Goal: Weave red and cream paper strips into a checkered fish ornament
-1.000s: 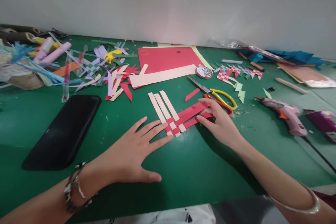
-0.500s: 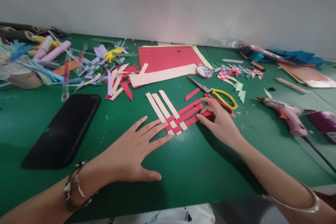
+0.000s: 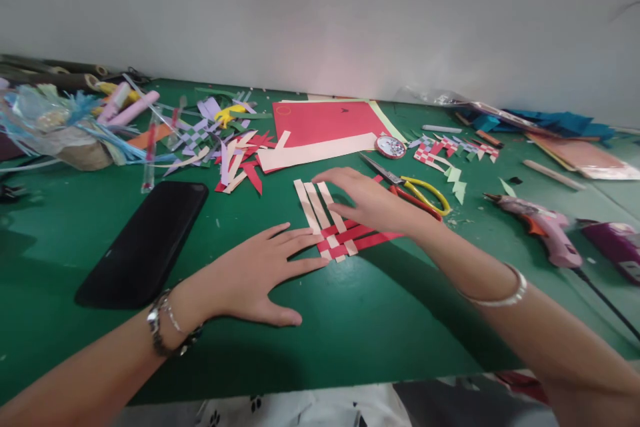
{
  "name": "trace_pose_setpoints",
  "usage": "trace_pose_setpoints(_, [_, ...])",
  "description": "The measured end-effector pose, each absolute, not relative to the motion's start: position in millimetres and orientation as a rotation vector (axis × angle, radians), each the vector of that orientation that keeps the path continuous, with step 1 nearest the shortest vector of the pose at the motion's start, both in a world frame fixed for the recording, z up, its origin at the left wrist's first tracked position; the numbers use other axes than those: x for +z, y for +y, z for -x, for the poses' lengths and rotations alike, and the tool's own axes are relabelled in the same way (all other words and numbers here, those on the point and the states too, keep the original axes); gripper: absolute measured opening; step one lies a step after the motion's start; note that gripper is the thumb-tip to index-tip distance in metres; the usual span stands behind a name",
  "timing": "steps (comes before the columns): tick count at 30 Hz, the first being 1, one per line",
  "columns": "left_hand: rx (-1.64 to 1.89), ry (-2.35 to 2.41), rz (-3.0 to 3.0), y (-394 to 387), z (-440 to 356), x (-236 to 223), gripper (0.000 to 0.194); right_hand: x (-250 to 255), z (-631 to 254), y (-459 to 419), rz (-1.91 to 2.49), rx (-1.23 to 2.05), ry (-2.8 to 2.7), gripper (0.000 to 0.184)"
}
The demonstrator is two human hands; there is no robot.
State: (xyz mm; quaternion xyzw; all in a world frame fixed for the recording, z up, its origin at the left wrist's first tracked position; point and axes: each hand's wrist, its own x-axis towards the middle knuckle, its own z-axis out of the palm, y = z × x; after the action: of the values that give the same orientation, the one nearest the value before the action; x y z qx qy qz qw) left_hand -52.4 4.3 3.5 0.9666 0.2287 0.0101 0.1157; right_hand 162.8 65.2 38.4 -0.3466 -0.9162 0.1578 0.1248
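A small weave of red paper strips point(image 3: 380, 240) and pale cream paper strips point(image 3: 305, 203) lies flat on the green table. My left hand point(image 3: 255, 267) is spread palm down, two fingertips resting on the weave's left edge. Over the weave's right side reaches my right hand point(image 3: 375, 203), its thumb and index finger apart near the upper ends of the cream strips. It hides part of the red strips. Whether those fingertips touch the paper, I cannot tell. Scissors point(image 3: 423, 193) with yellow and red handles lie just beyond that hand.
A black phone point(image 3: 145, 243) lies left. Paper scraps point(image 3: 240, 160) and a red sheet point(image 3: 320, 123) are behind, beside a round tin point(image 3: 390, 146). A pink glue gun point(image 3: 545, 227) with its cord sits right. Bundled craft materials point(image 3: 85, 140) crowd the back left.
My right hand has left the right ends of the red strips and moved left and away from me, over the cream strips. My left hand keeps its place on the weave. The view has shifted slightly.
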Motion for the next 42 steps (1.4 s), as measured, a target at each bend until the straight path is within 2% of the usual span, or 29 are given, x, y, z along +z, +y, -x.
trace_pose_setpoints(4, [0.039,0.688,-2.819,2,51,4,0.069,30,-144,90,1.124,0.575,-2.844,0.057])
trace_pose_setpoints(7, [0.089,0.720,-2.788,-1,48,4,0.069,29,-136,97,1.212,0.537,-2.915,0.060])
trace_pose_setpoints(12, [0.121,0.750,-2.757,-2,43,3,0.071,31,-129,101,1.250,0.593,-2.930,0.046])
trace_pose_setpoints(20, [0.141,0.788,-2.827,-6,38,0,0.080,39,-131,105,1.225,0.803,-2.757,0.036])
trace_pose_setpoints(25, [0.136,0.803,-2.854,-8,37,0,0.081,44,-134,111,1.184,0.666,-2.838,0.011])
trace_pose_setpoints(30, [0.146,0.822,-2.852,-9,34,0,0.081,43,-134,113,1.254,0.546,-2.792,0.012])
trace_pose_setpoints(37, [0.134,0.839,-2.851,-10,31,-1,0.080,33,-138,113,1.176,0.848,-2.571,0.013])
trace_pose_setpoints(42, [0.132,0.838,-2.850,-10,31,1,0.081,24,-138,115,1.269,0.924,-2.501,0.013])
